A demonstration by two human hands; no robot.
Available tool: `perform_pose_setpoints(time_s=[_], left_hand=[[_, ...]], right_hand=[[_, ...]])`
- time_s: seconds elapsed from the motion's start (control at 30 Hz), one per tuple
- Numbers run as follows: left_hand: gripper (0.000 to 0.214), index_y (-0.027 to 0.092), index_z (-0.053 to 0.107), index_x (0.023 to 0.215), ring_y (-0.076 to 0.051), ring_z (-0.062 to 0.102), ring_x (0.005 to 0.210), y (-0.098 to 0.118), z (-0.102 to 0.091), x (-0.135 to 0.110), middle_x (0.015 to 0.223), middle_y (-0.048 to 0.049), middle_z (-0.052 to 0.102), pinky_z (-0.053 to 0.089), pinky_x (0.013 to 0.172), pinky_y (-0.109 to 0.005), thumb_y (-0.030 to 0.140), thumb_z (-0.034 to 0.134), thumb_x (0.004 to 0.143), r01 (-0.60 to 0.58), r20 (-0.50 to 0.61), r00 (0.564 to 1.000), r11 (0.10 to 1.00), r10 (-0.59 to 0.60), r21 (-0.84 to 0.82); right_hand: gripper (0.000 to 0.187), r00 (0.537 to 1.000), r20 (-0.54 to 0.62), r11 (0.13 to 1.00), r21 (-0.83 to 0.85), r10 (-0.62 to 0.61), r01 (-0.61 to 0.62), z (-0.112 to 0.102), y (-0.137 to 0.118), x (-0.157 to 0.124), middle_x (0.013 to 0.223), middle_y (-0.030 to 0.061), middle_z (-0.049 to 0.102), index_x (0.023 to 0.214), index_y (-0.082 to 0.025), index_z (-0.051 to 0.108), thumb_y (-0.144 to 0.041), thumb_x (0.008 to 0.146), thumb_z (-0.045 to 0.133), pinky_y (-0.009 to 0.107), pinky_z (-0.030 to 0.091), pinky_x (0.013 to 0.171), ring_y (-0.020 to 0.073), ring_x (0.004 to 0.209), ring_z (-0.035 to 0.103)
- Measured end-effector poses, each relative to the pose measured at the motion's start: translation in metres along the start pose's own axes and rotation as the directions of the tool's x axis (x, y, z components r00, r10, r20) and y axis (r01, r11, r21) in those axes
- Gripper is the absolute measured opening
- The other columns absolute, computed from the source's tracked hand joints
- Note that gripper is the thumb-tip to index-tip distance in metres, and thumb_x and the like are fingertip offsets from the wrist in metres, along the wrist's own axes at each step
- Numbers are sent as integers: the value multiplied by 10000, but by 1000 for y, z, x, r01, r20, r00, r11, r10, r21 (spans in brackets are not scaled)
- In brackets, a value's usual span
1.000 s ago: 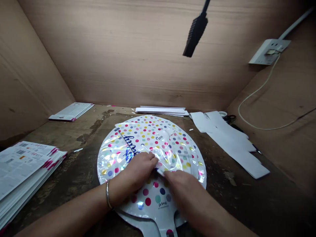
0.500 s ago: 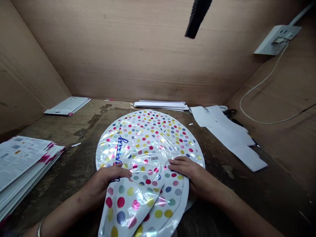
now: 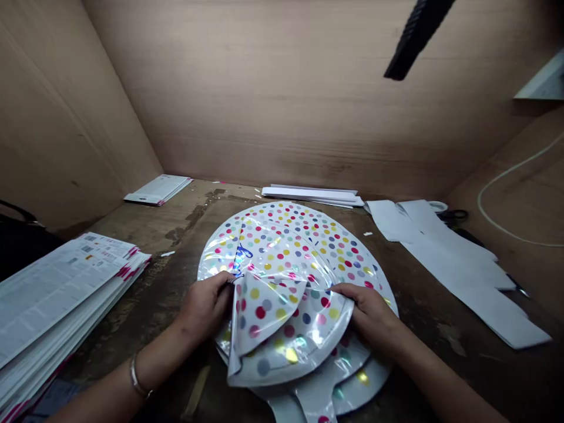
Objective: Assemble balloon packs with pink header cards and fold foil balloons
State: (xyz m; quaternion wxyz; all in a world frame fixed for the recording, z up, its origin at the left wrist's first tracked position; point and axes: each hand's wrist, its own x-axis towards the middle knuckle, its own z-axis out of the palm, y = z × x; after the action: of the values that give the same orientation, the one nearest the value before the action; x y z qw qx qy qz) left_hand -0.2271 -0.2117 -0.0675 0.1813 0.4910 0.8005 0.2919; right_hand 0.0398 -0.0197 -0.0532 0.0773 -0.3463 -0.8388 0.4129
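A folded foil balloon, white with coloured dots, lies in front of me on flat round balloons of the same pattern. My left hand pinches the left side of its fold between thumb and fingers. On the other side, my right hand grips the right edge. The folded part is lifted a little at its near side. Blue lettering shows partly beside my left fingers; the fold covers the rest. Pale balloon necks stick out towards me underneath.
Printed cards with pink edges are stacked at the left, a smaller card pile behind. White paper strips lie along the back wall. Cut white sheets, a tape roll and black-handled scissors are at the right.
Both hands have gone from lying on the balloon to gripping the fold's sides. The near part has folded up and away from me, exposing the necks. The view has turned left.
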Motion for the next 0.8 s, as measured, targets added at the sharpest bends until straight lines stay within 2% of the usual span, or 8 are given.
perform_pose_setpoints(time_s=[0.07, 0.17, 0.3, 0.4, 0.5, 0.67, 0.8], left_hand=[[148, 223, 568, 855, -183, 606, 708, 5, 0, 6, 766, -5, 660, 389, 603, -254, 237, 422, 843, 91, -37, 995, 993, -88, 76], [86, 225, 483, 896, -180, 585, 659, 10, 1, 13, 711, 3, 628, 333, 566, -247, 211, 419, 841, 135, -76, 989, 981, -126, 140], [105, 235, 377, 939, -177, 575, 626, 8, 3, 18, 667, 26, 593, 314, 562, -240, 231, 438, 853, 171, -140, 978, 978, -154, 117], [72, 238, 374, 890, -179, 588, 647, 6, 4, 18, 694, 16, 596, 321, 574, -239, 230, 437, 856, 183, -157, 975, 972, -159, 147], [31, 238, 419, 905, -195, 610, 665, 8, 3, 16, 711, -2, 619, 323, 573, -251, 242, 404, 878, 174, -117, 982, 954, -149, 245], [181, 237, 498, 967, -207, 642, 720, 14, 6, 11, 780, -29, 671, 360, 584, -265, 232, 325, 916, 101, -7, 994, 928, -105, 359], [245, 250, 548, 990, -213, 657, 768, 14, 4, 9, 844, -36, 688, 428, 614, -282, 242, 312, 927, 22, 43, 998, 883, -48, 469]], right_hand=[[294, 995, -36, 996, 9, 92, -92, 2, -2, 9, 777, 7, 684, 928, -214, 659, -235, 785, 403, 281, 486, 635, 199, 718, 639], [257, 982, -165, 987, -116, 89, -109, 6, -6, 22, 760, 21, 664, 832, -212, 603, -347, 844, 385, 289, 452, 628, 210, 731, 620], [304, 956, -271, 927, -318, 112, -198, 14, -12, 29, 715, 40, 627, 761, -214, 521, -459, 863, 374, 303, 404, 592, 220, 687, 588], [291, 955, -273, 891, -396, 119, -224, 19, -16, 29, 677, 29, 602, 739, -224, 462, -451, 885, 354, 292, 379, 557, 204, 629, 569], [267, 957, -262, 847, -474, 126, -242, 19, -19, 29, 679, 35, 600, 752, -228, 446, -424, 904, 344, 288, 372, 550, 211, 634, 573], [238, 961, -222, 794, -548, 167, -265, 15, -21, 32, 728, 51, 626, 793, -229, 473, -395, 917, 358, 290, 385, 562, 227, 682, 603], [225, 969, -219, 764, -605, 110, -224, 18, -15, 33, 688, 40, 625, 820, -225, 486, -372, 933, 359, 275, 375, 527, 216, 635, 608]])
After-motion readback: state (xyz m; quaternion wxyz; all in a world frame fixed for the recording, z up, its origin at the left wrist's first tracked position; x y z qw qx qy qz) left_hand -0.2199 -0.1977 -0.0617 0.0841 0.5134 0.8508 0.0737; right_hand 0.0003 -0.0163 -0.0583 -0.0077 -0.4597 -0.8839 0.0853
